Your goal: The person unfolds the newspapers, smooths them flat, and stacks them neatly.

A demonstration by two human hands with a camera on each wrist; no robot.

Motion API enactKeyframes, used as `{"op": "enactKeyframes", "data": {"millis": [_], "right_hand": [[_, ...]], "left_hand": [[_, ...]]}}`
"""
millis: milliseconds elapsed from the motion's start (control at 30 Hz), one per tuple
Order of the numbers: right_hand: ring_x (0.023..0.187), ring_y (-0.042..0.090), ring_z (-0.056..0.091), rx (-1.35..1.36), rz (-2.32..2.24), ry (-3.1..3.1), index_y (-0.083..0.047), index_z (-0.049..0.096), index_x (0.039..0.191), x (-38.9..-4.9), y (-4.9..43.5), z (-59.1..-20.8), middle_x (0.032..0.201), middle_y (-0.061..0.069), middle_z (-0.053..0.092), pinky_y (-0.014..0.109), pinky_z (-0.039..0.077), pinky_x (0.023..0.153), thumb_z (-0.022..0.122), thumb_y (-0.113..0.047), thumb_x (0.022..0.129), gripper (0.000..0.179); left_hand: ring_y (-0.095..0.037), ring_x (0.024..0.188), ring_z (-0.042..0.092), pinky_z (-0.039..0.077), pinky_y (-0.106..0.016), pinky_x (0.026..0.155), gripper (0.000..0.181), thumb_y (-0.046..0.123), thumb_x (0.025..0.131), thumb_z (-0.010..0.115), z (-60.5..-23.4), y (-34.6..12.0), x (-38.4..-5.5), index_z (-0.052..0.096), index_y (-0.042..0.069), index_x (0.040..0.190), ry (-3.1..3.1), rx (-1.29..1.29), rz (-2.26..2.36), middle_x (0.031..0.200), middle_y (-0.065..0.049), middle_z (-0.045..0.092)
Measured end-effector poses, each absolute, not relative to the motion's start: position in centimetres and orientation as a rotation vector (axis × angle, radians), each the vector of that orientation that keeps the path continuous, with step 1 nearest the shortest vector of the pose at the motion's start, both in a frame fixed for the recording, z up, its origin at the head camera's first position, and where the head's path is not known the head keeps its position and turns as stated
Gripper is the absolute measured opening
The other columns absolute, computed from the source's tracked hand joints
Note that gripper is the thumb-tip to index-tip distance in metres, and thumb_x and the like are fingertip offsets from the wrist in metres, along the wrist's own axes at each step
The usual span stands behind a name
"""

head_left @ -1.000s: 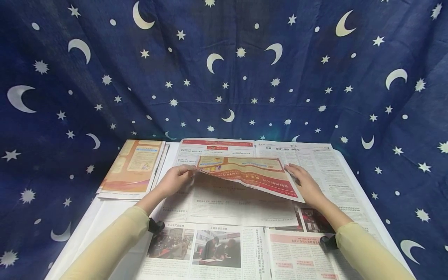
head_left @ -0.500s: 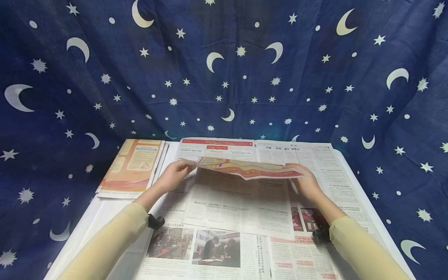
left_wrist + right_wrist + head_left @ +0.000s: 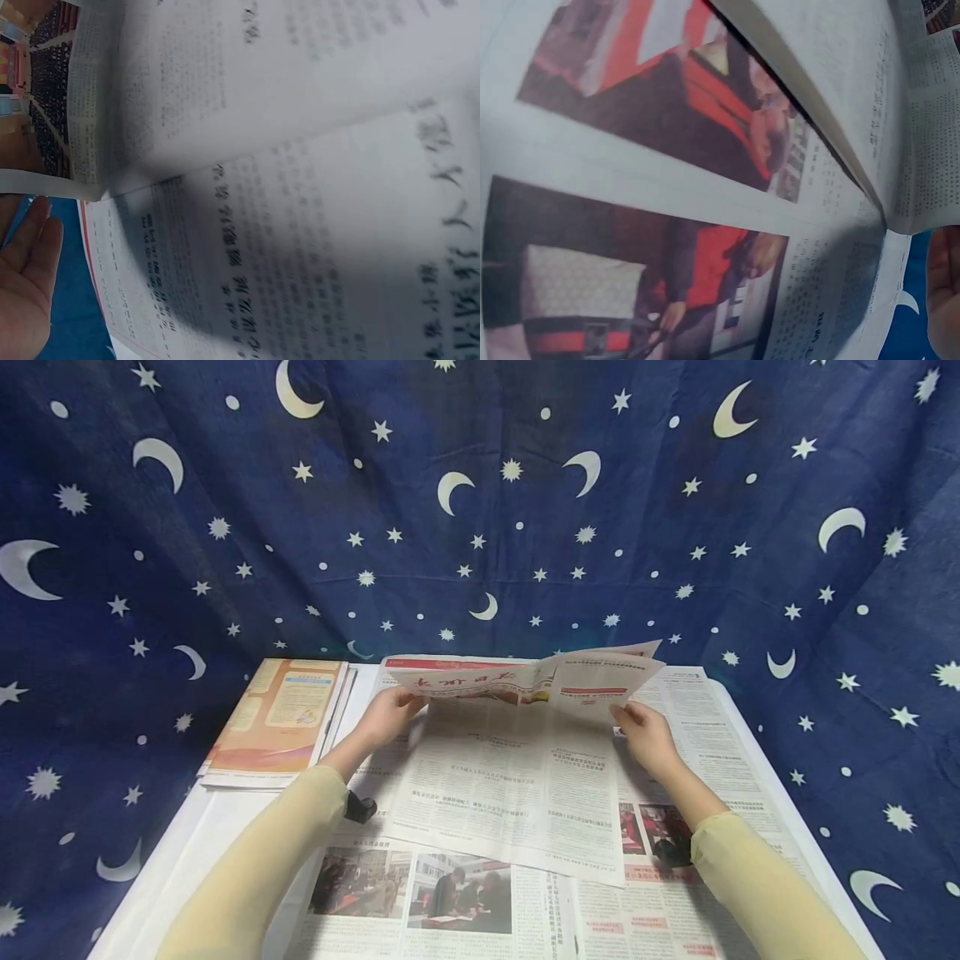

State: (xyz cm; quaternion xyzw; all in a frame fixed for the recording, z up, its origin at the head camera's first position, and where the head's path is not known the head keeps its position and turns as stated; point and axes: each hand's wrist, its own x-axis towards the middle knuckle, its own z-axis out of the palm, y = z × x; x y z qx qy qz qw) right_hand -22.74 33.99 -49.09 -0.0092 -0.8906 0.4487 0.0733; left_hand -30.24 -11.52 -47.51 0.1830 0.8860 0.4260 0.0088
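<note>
Both hands hold a newspaper sheet (image 3: pixel 510 777) over the middle of the table. Its upper part is raised and folds back at the far end, and its lower part hangs toward the front. At the sheet's left edge, my left hand (image 3: pixel 388 717) pinches the paper between thumb and fingers. On the opposite edge my right hand (image 3: pixel 647 737) pinches it likewise. In the left wrist view the left hand (image 3: pixel 28 281) shows at the lower left beside the curled paper. Only a strip of the right hand (image 3: pixel 943 289) appears in the right wrist view.
Open newspapers (image 3: pixel 405 935) with photos lie spread beneath the held sheet on a white-covered table (image 3: pixel 232 827). A stack of folded orange-printed newspapers (image 3: pixel 273 722) rests at the left. Behind the table hangs a dark blue curtain (image 3: pixel 420 568) with moons and stars.
The sheet's red and orange upper part has tipped away from view, and its other printed side now faces me, raised at the far end. The lower part reaches further forward.
</note>
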Motion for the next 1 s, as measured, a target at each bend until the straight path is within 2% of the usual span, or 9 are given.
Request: {"op": "enactKeyframes", "data": {"millis": [200,333,567,700,1000], "right_hand": [[0.119,0.042,0.06,-0.184,1.357,-2.682,0.004,0.062,0.128,-23.3,33.9,-48.4,0.126,0.025,0.065,0.058,0.047,0.101,0.046,-0.059,0.104,0.069],[0.119,0.041,0.059,-0.225,1.369,-2.683,0.004,0.061,0.128,-23.3,33.9,-47.8,0.126,0.026,0.064,0.058,0.046,0.102,0.046,-0.059,0.104,0.07],[0.108,0.034,0.062,-0.271,1.393,-2.66,0.003,0.064,0.124,-23.4,33.5,-47.4,0.12,0.023,0.067,0.05,0.052,0.095,0.048,-0.056,0.105,0.064],[0.106,0.034,0.064,-0.268,1.388,-2.646,0.004,0.065,0.123,-23.6,33.3,-47.4,0.119,0.023,0.068,0.048,0.054,0.093,0.05,-0.053,0.105,0.061],[0.098,0.028,0.062,-0.292,1.356,-2.663,0.002,0.065,0.122,-23.8,33.2,-47.5,0.112,0.019,0.068,0.035,0.055,0.083,0.05,-0.051,0.106,0.058]], "left_hand": [[-0.03,0.131,0.057,0.04,-0.051,0.113,0.038,0.032,0.105,0.059,-47.1,-11.2,-30.4,0.066,0.012,0.137,2.69,0.522,1.406,0.135,-0.008,0.067],[-0.03,0.131,0.057,0.042,-0.052,0.111,0.039,0.034,0.106,0.058,-46.9,-11.3,-30.3,0.066,0.012,0.137,2.678,0.496,1.408,0.134,-0.007,0.067],[-0.032,0.118,0.064,0.05,-0.052,0.102,0.036,0.032,0.106,0.058,-46.3,-11.5,-30.1,0.069,0.006,0.128,2.651,0.455,1.45,0.125,-0.012,0.071],[-0.031,0.111,0.065,0.053,-0.051,0.097,0.036,0.032,0.106,0.057,-46.0,-11.7,-30.1,0.069,0.006,0.128,2.643,0.423,1.449,0.12,-0.013,0.071],[-0.032,0.113,0.067,0.056,-0.044,0.096,0.038,0.033,0.107,0.056,-45.8,-12.1,-30.2,0.066,0.003,0.129,2.597,0.354,1.515,0.125,-0.015,0.069]]}}
